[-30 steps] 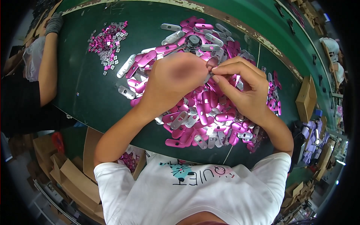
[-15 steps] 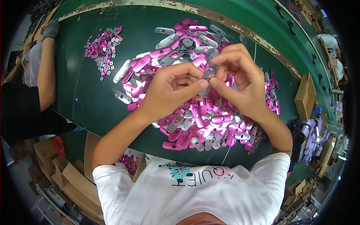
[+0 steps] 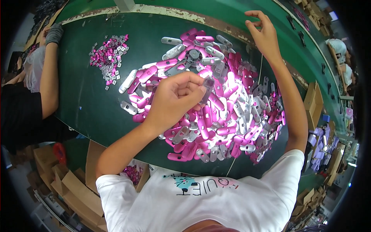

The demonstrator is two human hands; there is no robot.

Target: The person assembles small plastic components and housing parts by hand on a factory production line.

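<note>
My left hand (image 3: 176, 94) is closed on a small grey oblong plastic cover (image 3: 209, 86), pinched between thumb and fingers above the pile. My right hand (image 3: 264, 34) is raised at the far side of the table with thumb and forefinger apart, and nothing shows between them. Beneath my left hand spreads a broad heap of pink covers (image 3: 206, 116) and silver-grey covers (image 3: 181, 135), many with a small square hole. Among the heap's far part sits a dark round fixture (image 3: 193, 57).
A heap of small pink and clear square pieces (image 3: 112, 54) lies at the far left of the green table (image 3: 92, 116). A co-worker's arm (image 3: 49, 77) with a grey cuff rests at the left edge. Cardboard boxes (image 3: 79, 185) stand below; an open carton (image 3: 313, 100) is at right.
My right hand has let go of the cover and moved up and right, away from my left hand. My left hand keeps hold of the cover and has shifted slightly.
</note>
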